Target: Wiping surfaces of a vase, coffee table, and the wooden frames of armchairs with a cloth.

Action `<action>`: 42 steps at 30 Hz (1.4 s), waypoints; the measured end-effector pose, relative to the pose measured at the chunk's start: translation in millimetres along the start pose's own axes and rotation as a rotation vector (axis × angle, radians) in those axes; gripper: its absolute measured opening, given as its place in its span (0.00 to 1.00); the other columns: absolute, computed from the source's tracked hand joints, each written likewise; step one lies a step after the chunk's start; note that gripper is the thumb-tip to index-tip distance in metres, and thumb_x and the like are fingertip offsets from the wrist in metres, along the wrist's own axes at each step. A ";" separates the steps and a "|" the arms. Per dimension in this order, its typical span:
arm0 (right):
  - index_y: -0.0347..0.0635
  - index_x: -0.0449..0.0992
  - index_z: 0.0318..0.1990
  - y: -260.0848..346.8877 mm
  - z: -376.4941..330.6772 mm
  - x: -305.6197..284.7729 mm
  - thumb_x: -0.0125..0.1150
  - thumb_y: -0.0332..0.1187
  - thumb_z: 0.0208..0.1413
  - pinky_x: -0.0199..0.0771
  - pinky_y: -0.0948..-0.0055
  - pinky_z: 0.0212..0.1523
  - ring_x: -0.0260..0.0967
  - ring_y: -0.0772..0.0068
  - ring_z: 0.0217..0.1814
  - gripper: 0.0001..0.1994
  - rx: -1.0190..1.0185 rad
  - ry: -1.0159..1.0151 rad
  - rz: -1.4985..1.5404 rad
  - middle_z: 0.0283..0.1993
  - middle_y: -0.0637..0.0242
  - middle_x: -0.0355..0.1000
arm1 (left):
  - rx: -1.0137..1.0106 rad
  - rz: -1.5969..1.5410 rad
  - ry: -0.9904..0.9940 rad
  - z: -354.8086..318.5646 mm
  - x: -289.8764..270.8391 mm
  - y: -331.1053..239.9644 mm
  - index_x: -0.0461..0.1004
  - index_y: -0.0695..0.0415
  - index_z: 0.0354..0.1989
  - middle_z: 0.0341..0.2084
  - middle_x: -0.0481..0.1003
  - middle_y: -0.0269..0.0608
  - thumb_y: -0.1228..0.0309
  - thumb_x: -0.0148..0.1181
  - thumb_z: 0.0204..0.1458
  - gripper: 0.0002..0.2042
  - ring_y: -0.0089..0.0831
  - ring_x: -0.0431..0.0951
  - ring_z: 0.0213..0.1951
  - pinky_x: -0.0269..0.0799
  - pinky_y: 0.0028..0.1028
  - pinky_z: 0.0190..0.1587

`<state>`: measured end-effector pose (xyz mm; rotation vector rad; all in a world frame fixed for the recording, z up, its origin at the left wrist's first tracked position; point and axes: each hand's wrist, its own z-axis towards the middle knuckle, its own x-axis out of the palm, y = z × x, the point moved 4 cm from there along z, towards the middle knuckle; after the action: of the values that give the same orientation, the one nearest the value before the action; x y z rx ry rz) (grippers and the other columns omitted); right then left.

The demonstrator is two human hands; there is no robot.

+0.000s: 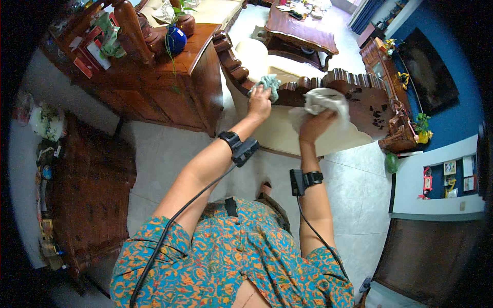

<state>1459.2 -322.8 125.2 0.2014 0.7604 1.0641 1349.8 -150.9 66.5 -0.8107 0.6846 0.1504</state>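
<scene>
Ahead of me stands a wooden sofa with a carved dark top rail [354, 79] and a cream padded back [287, 128]. My left hand [260, 105] is closed on a bunched grey-green cloth [269, 87], which lies against the rail's left part. Farther right, my right hand [319, 124] grips a crumpled whitish cloth [327, 100] at the middle of the rail. That cloth and the fingers are partly smeared by motion. Both wrists carry black straps with small boxes and cables.
A wooden cabinet [154, 97] at the left bears a blue round vase [176, 39] with a plant. Beyond the sofa is a low wooden table [300, 31] with items on it. Another dark wooden piece [95, 190] stands at my left. A television [429, 69] hangs on the blue wall.
</scene>
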 end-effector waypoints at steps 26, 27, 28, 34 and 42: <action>0.39 0.71 0.51 11.2 -69.3 41.3 0.56 0.24 0.45 0.67 0.56 0.54 0.65 0.45 0.56 0.21 -0.063 0.690 0.071 0.54 0.49 0.68 | 0.188 0.233 0.404 48.5 -16.6 52.0 0.72 0.50 0.53 0.52 0.69 0.57 0.73 0.45 0.52 0.19 0.51 0.67 0.56 0.62 0.40 0.59; 0.42 0.72 0.51 18.9 -72.9 42.4 0.55 0.22 0.44 0.67 0.55 0.56 0.64 0.45 0.57 0.21 -0.200 0.687 0.010 0.55 0.50 0.68 | 0.285 0.337 0.370 38.7 -20.0 51.4 0.72 0.50 0.53 0.52 0.69 0.57 0.72 0.45 0.52 0.19 0.51 0.67 0.56 0.62 0.40 0.59; 0.47 0.73 0.50 22.7 -76.3 42.3 0.54 0.20 0.43 0.65 0.56 0.59 0.61 0.46 0.61 0.23 -0.376 0.788 -0.029 0.58 0.50 0.66 | 0.271 0.317 0.311 32.1 -23.2 57.4 0.72 0.51 0.53 0.53 0.68 0.57 0.73 0.46 0.51 0.20 0.50 0.67 0.56 0.62 0.40 0.59; 0.46 0.71 0.54 39.0 -73.6 65.8 0.52 0.23 0.42 0.65 0.62 0.57 0.64 0.51 0.57 0.26 -0.058 0.960 0.399 0.53 0.54 0.67 | 0.281 0.459 0.394 39.9 -52.3 79.9 0.71 0.53 0.54 0.55 0.68 0.55 0.74 0.51 0.48 0.21 0.50 0.68 0.56 0.64 0.38 0.59; 0.46 0.74 0.49 71.6 -53.2 47.8 0.57 0.22 0.40 0.69 0.63 0.52 0.69 0.54 0.51 0.23 -0.181 0.770 0.415 0.48 0.58 0.71 | 0.179 0.449 0.385 29.3 -44.5 58.0 0.69 0.53 0.53 0.53 0.68 0.47 0.71 0.47 0.54 0.18 0.48 0.68 0.52 0.68 0.42 0.52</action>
<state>1386.0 -257.7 99.6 -0.2375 1.3364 1.6274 1308.2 -84.2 72.4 -0.5058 1.2235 0.3380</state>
